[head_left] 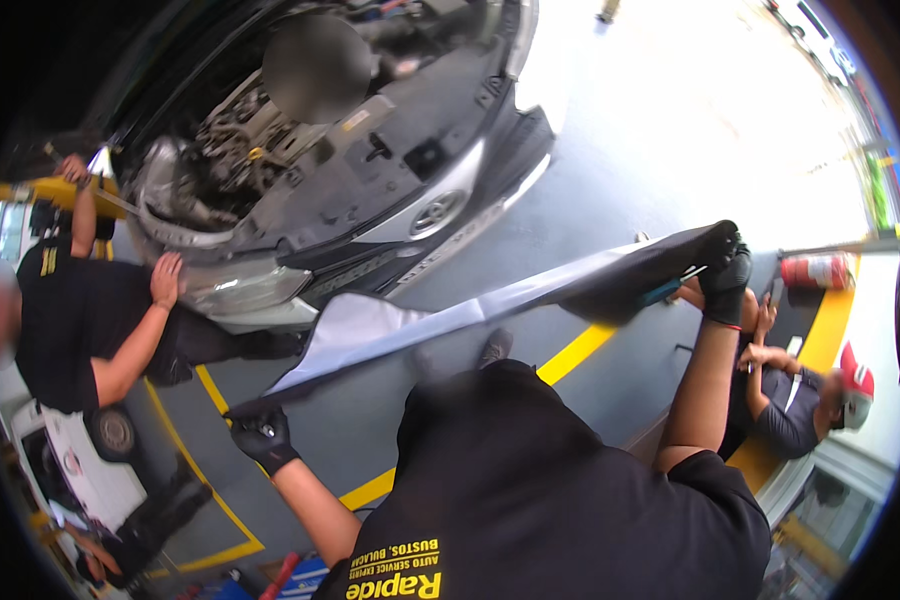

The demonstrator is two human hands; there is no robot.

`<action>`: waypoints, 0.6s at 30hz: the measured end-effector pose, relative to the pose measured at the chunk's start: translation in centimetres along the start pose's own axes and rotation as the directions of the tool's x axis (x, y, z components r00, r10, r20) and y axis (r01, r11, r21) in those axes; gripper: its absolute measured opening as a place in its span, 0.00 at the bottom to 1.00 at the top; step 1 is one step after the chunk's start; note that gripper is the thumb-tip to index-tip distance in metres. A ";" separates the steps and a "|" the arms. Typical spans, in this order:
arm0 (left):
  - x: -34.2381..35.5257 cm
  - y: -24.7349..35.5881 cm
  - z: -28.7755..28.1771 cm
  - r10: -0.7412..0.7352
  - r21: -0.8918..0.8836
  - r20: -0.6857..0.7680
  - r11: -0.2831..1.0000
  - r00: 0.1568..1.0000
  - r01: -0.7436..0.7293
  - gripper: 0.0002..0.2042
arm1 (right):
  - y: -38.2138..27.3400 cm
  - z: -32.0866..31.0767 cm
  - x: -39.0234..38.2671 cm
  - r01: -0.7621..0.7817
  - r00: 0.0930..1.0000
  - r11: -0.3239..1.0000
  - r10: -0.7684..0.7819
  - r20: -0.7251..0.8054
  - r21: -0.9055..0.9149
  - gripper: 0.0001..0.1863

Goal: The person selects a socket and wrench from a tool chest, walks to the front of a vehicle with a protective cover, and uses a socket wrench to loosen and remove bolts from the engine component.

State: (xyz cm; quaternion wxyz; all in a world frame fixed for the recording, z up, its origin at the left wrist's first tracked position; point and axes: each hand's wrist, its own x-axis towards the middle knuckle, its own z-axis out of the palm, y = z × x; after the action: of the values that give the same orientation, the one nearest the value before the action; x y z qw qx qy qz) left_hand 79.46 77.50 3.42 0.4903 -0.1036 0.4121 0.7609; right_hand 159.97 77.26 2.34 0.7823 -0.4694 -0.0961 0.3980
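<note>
Sheet [470, 312], black and silver, stretches above the floor [595, 150] near the car [370, 195]; gloved hands grasp it, the left hand [263, 438] at one corner, the right hand [727, 285] at the opposite end.

Passable: grey floor [575, 200] beside the car [370, 175]. Blocking: sheet [470, 315] stretched between left hand [264, 436] and right hand [727, 285], co-worker [100, 310] by headlight [240, 287], capped person [792, 402] at floor's right edge.

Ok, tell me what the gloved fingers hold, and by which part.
A black-and-silver sheet: the left fingers grip its left end, the right fingers its right end.
</note>
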 end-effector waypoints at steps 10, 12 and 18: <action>12.7 6.8 6.1 -0.087 0.000 0.238 0.996 0.968 0.089 0.20 | 9.1 13.4 18.5 0.470 0.867 0.313 0.013 0.499 -0.825 0.12; 17.1 6.2 5.6 -0.133 -0.021 0.234 0.990 0.963 0.142 0.20 | 12.3 16.1 21.6 0.624 0.771 0.180 0.014 0.637 -0.760 0.11; 29.9 3.4 5.1 -0.137 0.058 0.031 0.989 0.990 0.135 0.18 | 17.8 24.4 27.7 0.747 0.277 -0.660 0.194 0.941 -0.084 0.11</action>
State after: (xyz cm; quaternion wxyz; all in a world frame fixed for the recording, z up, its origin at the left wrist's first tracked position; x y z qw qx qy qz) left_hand 63.03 100.38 -8.32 0.5509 -0.1044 0.4167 0.7155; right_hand 156.11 117.36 -5.15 0.0320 -0.5410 -0.8110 -0.2203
